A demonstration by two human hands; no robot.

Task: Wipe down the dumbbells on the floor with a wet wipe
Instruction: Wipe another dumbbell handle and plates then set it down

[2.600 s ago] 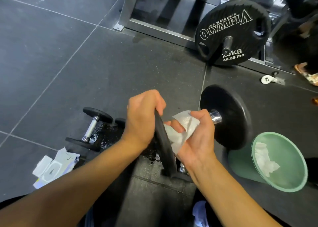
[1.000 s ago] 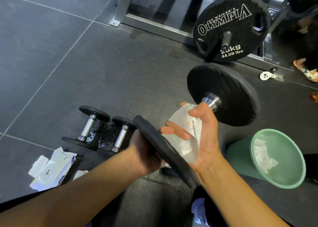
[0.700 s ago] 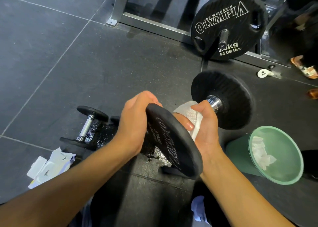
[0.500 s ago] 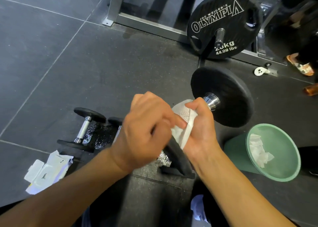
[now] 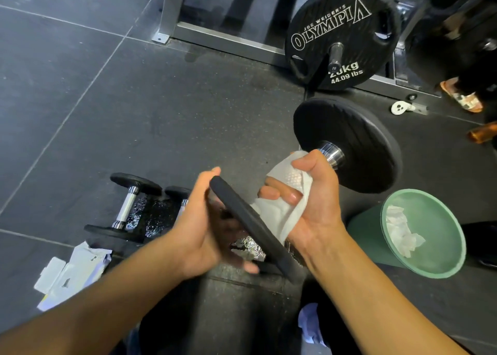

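I hold a large black dumbbell [image 5: 347, 145] off the floor, its far plate up and right, its near plate edge-on between my arms. My right hand [image 5: 314, 206] grips the handle through a white wet wipe [image 5: 285, 201]. My left hand [image 5: 204, 220] cups the near plate [image 5: 250, 225] from the left, thumb over the top rim, fingers under it. Two small dumbbells, one [image 5: 126, 204] fully seen and one [image 5: 180, 196] partly hidden by my left hand, lie on a wet patch of floor at the left.
A green bin [image 5: 430, 236] with used wipes stands at the right. A wipe packet [image 5: 72, 274] lies at lower left. A 20 kg plate [image 5: 341, 34] on a metal rack is at the back. Someone's sandalled foot [image 5: 461, 96] is at far right.
My left hand has shifted from over the top of the near plate to its left side and underside, and the plate has turned. My right hand keeps the wipe on the handle.
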